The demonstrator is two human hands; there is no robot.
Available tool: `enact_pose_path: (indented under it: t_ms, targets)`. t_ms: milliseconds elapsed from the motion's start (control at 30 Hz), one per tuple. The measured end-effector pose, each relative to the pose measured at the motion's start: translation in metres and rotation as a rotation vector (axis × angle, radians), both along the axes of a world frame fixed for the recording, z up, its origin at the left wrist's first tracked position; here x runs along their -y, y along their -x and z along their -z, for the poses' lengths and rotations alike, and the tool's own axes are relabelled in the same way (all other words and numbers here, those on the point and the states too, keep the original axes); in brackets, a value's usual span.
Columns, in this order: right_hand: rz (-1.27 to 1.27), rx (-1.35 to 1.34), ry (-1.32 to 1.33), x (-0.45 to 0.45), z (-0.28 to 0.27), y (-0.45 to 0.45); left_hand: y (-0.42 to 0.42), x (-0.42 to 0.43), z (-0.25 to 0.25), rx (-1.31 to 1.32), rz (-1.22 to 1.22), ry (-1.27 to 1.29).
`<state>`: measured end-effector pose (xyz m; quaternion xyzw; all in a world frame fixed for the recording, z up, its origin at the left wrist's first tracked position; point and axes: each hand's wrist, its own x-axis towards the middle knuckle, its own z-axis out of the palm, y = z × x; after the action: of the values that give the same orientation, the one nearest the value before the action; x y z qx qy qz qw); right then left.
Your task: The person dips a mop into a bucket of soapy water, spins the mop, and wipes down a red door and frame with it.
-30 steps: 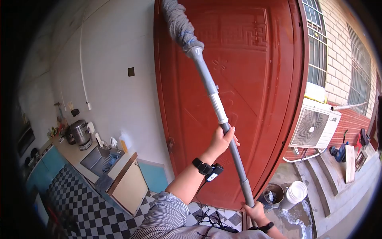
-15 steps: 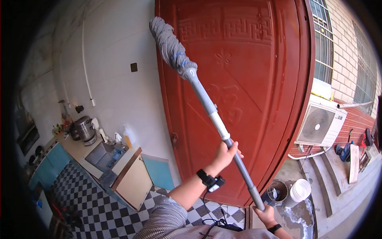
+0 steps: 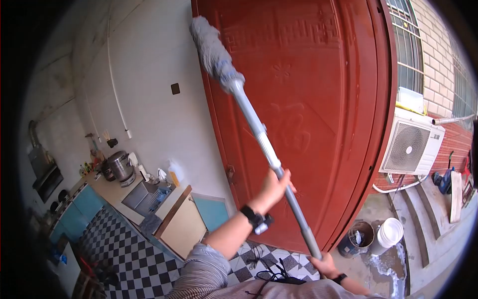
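A twist mop with a grey pole [image 3: 254,119] slants up across the red door [image 3: 298,159]. Its grey, stringy mop head [image 3: 211,47] is at the upper left of the door, by the door's edge; contact with the panel is hard to judge. My left hand [image 3: 275,185] is wrapped around the middle of the pole, just below the white ribbed section. Down at the pole's lower end, my right hand [image 3: 326,265] is closed around the grey grip. A black strap with a small device [image 3: 256,220] sits on my left wrist, and a dark band [image 3: 340,278] is on my right.
To the left, a counter with a steel sink [image 3: 144,197] and a metal pot [image 3: 121,167] stands on a checkered floor [image 3: 129,249]. On the right are a dark bucket [image 3: 359,234], a white bucket [image 3: 389,232], concrete steps [image 3: 411,219] and an air-conditioner unit [image 3: 411,144].
The view has turned slightly, so the counter and buckets appear farther right. Both hands and the mop have shifted a little left in view, with the left hand also higher. Both grips stay closed.
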<state>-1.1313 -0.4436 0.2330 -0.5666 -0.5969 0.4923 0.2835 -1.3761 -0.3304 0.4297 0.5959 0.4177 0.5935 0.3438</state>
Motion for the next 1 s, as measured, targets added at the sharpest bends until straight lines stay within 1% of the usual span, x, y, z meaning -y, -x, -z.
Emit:
enact_pose_path:
  t_ms: [33,67,100,133,167,200,233,333,367,400,467,500,567,600,633,667,700,767,833,867,900,933,1000]
  targets:
    - [0.012,0.130,-0.038,0.009,0.035,-0.025,-0.015,0.012,0.027,-0.003,0.053,0.037]
    - [0.007,0.175,0.072,0.026,0.042,-0.048,-0.028,0.021,0.056,-0.055,0.101,0.075]
    - [0.011,0.130,0.009,0.036,0.102,-0.080,-0.044,0.033,0.084,0.048,0.171,0.099]
    - [-0.011,0.130,-0.021,0.049,0.146,-0.111,-0.058,0.044,0.106,0.149,0.241,0.120]
    - [-0.011,0.132,-0.022,0.048,0.146,-0.113,-0.071,0.056,0.122,0.184,0.264,0.145]
    - [0.009,0.141,-0.024,0.046,0.148,-0.115,-0.079,0.065,0.126,0.219,0.287,0.170]
    - [0.030,0.151,-0.021,0.048,0.150,-0.116,-0.081,0.068,0.128,0.172,0.293,0.159]
    - [0.095,0.180,0.000,0.063,0.140,-0.110,-0.070,0.055,0.119,0.141,0.284,0.175]
    - [0.115,0.188,0.006,0.066,0.135,-0.105,-0.063,0.050,0.107,0.173,0.213,0.172]
    - [0.078,0.143,0.034,0.059,0.115,-0.090,-0.054,0.046,0.090,0.103,0.147,0.142]
    - [-0.001,0.086,0.047,0.038,0.055,-0.047,-0.034,0.035,0.047,0.023,0.055,0.127]
    - [0.001,0.028,-0.009,0.025,0.072,-0.033,-0.027,0.031,0.028,-0.034,-0.012,0.102]
    - [-0.049,-0.188,0.019,0.017,0.044,-0.002,-0.015,0.026,-0.011,-0.111,-0.053,0.030]
    - [-0.079,-0.287,0.051,0.013,0.035,0.009,-0.013,0.026,-0.023,-0.144,-0.066,-0.010]
    - [-0.123,-0.270,0.101,0.013,0.017,0.013,-0.015,0.030,-0.027,-0.148,-0.066,-0.013]
    - [-0.122,-0.274,0.096,0.014,0.018,0.010,-0.019,0.032,-0.030,-0.156,-0.055,-0.026]
    - [-0.115,-0.168,0.093,0.015,0.025,0.003,-0.022,0.032,-0.032,-0.165,-0.043,-0.040]
    - [-0.068,0.033,0.115,0.025,0.034,-0.019,-0.036,0.030,-0.007,-0.050,0.055,-0.014]
    - [-0.039,0.070,0.130,0.045,0.039,-0.050,-0.053,0.043,0.020,-0.022,0.140,0.051]
    - [-0.014,0.012,0.083,0.059,0.046,-0.064,-0.062,0.051,0.037,-0.028,0.185,0.079]
    - [-0.039,0.074,0.057,0.064,0.091,-0.087,-0.071,0.057,0.066,0.004,0.240,0.104]
    - [-0.028,0.097,0.067,0.070,0.110,-0.097,-0.079,0.064,0.087,0.039,0.294,0.124]
    - [0.007,0.137,0.121,0.089,0.139,-0.123,-0.092,0.088,0.117,0.129,0.385,0.265]
